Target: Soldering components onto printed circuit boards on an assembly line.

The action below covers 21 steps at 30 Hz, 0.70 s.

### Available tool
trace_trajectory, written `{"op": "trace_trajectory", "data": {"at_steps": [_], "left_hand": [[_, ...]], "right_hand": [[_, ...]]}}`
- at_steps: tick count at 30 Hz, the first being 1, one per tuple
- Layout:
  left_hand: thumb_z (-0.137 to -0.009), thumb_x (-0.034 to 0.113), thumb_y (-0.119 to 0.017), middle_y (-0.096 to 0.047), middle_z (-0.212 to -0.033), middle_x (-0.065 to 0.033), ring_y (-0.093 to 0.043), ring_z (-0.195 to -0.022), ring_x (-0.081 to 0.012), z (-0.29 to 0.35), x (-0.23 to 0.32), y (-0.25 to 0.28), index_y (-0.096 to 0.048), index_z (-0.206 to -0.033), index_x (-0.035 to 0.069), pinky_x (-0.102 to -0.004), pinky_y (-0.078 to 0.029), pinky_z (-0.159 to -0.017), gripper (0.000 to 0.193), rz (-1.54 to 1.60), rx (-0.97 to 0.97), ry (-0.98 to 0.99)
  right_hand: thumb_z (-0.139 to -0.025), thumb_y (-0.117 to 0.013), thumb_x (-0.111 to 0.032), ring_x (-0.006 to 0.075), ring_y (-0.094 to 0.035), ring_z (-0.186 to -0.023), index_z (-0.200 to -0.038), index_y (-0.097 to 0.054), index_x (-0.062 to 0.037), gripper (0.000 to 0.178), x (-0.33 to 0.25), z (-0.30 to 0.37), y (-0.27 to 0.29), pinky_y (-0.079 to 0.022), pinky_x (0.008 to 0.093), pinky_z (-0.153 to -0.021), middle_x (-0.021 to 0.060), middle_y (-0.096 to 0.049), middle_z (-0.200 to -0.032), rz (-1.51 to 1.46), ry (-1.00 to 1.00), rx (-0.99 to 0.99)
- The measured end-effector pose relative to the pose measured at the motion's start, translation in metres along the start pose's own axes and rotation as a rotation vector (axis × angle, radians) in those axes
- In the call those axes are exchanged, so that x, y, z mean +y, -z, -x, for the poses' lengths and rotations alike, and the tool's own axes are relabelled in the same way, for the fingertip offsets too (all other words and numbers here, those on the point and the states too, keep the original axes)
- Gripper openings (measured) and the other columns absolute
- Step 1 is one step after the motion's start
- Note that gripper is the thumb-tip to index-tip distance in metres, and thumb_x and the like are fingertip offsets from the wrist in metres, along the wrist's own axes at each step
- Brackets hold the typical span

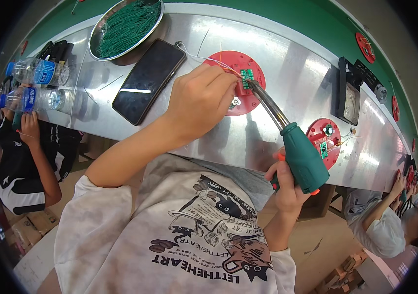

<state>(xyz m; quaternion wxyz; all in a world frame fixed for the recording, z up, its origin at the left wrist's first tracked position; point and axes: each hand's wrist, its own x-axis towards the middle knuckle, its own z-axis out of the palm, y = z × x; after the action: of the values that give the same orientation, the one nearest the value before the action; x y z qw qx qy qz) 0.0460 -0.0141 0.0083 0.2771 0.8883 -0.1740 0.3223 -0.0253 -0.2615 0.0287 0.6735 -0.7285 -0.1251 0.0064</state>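
My right hand (286, 183) is wrapped round the handle of a green soldering gun (304, 154). Its metal barrel slants up to the left, and the tip is at a small green circuit board (246, 77) on a red round plate (254, 100). My left hand (201, 95) is closed in a pinch at the board's left side, over part of the plate. Thin pale wires (219, 63) run past its fingers to the board; the fingertips, partly hidden, seem to pinch a wire end. A silver round part (236, 101) shows on the plate beside those fingers.
A dark phone (149, 81) lies left of my left hand, below a steel bowl (160, 18) of green wires. Another red plate (334, 132) is on the right, near a black box (348, 98). Two water bottles (23, 72) stand far left. Other people sit on both sides.
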Motion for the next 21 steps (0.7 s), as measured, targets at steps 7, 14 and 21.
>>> {"op": "trace_trajectory", "data": {"at_steps": [7, 14, 21], "left_hand": [[-0.077, 0.005, -0.066, -0.061, -0.073, -0.0064, -0.059, -0.067, -0.0241, 0.001, 0.0, -0.002, -0.066, -0.083, 0.004, -0.0358, -0.05, -0.055, 0.007, -0.019, 0.026, -0.017], [-0.077, 0.001, -0.068, -0.065, -0.08, -0.0113, -0.062, -0.07, -0.0289, 0.002, 0.004, 0.002, -0.067, -0.088, 0.0, -0.0376, -0.051, -0.061, 0.011, -0.016, -0.053, 0.052], [-0.078, 0.002, -0.068, -0.065, -0.08, -0.0106, -0.061, -0.069, -0.0287, 0.003, 0.006, 0.003, -0.066, -0.09, 0.0, -0.0375, -0.051, -0.06, 0.013, -0.026, -0.056, 0.043]], "right_hand": [[-0.09, -0.057, -0.002, 0.0164, -0.058, -0.053, -0.122, -0.055, 0.0091, 0.033, 0.0, 0.0, -0.002, -0.046, 0.0267, -0.048, 0.015, -0.063, -0.094, -0.01, -0.028, 0.02], [-0.091, -0.057, -0.003, 0.0152, -0.057, -0.052, -0.121, -0.055, 0.0085, 0.032, -0.001, -0.003, -0.003, -0.045, 0.0264, -0.046, 0.0125, -0.061, -0.089, -0.027, 0.013, 0.008], [-0.091, -0.057, -0.003, 0.0159, -0.056, -0.051, -0.123, -0.054, 0.0077, 0.034, -0.01, -0.005, -0.001, -0.045, 0.0263, -0.046, 0.0131, -0.062, -0.089, 0.053, -0.089, -0.001]]}}
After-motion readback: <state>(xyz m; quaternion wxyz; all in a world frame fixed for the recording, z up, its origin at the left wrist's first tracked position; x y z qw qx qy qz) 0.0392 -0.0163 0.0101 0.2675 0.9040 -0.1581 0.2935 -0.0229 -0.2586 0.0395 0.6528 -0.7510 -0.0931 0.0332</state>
